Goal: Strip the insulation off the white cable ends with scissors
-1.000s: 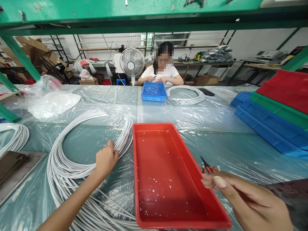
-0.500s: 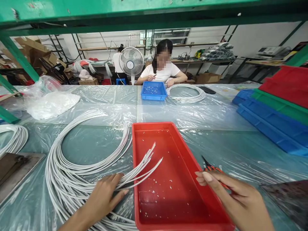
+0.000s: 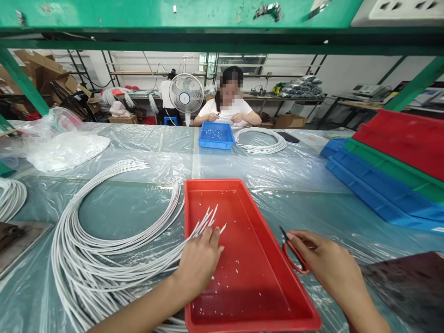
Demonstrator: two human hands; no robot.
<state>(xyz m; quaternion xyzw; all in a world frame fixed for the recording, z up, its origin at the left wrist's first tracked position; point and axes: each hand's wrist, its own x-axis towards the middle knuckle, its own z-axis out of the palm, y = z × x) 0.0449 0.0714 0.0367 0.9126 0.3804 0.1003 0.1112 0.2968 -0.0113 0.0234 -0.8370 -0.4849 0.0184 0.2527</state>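
One slim, orange-handled, black-tipped hand tool [image 3: 298, 255] lies left beside the nearer right hand [image 3: 322, 261], tip forward-left, grip unclear; the left hand [image 3: 199, 259] grasps thin white cables [image 3: 157, 267].

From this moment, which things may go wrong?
The white cables might fan out or slip from the left hand, as their ends spread unevenly over the red tray. The orange-handled tool lies close to the right hand; its narrow dark tip might prick a finger. Small white scraps lie loose in the tray, so a bump might scatter them.
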